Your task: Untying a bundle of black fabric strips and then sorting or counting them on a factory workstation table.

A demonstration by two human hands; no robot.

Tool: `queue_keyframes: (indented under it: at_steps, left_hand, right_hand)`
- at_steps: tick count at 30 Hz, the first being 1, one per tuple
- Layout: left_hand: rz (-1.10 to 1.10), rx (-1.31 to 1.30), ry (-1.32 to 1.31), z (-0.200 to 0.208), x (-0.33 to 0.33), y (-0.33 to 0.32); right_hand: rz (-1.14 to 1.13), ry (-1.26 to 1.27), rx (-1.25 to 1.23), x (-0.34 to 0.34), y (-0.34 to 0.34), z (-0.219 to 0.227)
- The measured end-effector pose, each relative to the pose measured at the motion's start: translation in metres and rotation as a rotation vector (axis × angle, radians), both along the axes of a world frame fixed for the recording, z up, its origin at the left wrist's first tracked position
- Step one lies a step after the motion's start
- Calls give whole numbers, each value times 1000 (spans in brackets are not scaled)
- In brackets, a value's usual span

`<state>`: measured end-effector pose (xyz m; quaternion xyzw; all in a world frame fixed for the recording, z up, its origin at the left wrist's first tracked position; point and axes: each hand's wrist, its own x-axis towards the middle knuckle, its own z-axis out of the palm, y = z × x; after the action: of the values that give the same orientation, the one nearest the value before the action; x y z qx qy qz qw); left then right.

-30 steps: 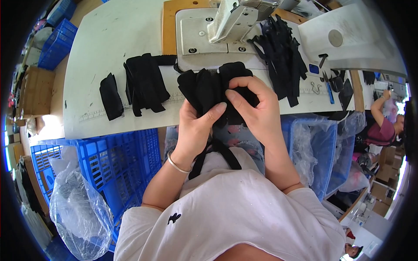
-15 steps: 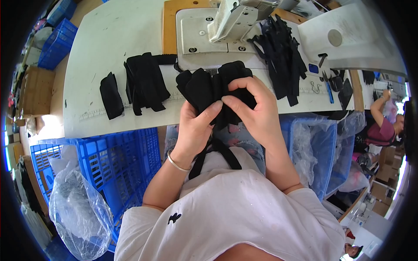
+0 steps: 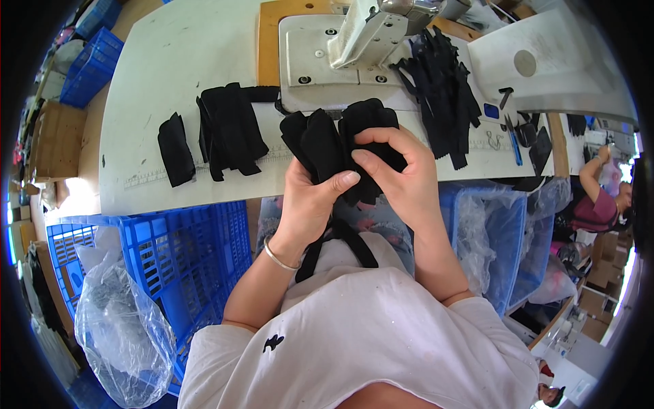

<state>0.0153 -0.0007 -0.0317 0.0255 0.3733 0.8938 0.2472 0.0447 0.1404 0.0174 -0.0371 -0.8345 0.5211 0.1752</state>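
Note:
A bundle of folded black fabric pieces (image 3: 323,151) is held between my hands, over the table's front edge below the sewing machine (image 3: 354,48). My left hand (image 3: 308,199) grips its left part, thumb across the near side and fingers hidden behind. My right hand (image 3: 407,178) grips the right part, with its thumb and forefinger curled on the near side. A gap runs between the two parts. Left of the bundle lie a stack of black fabric pieces (image 3: 233,129) and a smaller black folded piece (image 3: 176,151). Black strips (image 3: 444,102) are heaped right of the machine.
A blue-handled tool (image 3: 514,144) and small dark items lie on the table (image 3: 163,61) at the right. Below stand a blue crate (image 3: 187,266) with a clear plastic bag (image 3: 122,327) at left, and a lined blue bin (image 3: 501,238) at right. Another person (image 3: 596,204) is far right.
My thumbs, nearly touching before, have moved apart, the left one slightly lower. The bundle's two parts have spread a little wider between my hands.

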Motion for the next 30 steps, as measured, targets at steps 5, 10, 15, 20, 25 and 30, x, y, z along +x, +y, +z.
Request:
queue_keyframes:
  at_steps: [5,10,15,20,25,30]
  left_hand:
    - [-25,33,-94,5,-1,-2]
    - [20,8,-34,1,0,-1]
    - [-3,9,-28,1,-1,-1]
    - [-15,10,-87,2,-3,-2]
    - [25,-9,-26,0,0,2]
    - [-31,-63,-62,2,-3,-1]
  right_hand:
    - [-142,40,-93,-2,-9,1]
    - [-49,-7,-75,1,-4,-5]
    - [-19,-19,-87,-1,-3,-4]
    - [-60,82,-75,-5,-2,-7]
    - [7,-28,8,-4,-1,-4]
    - [-147,67,-188,-6,-10,2]
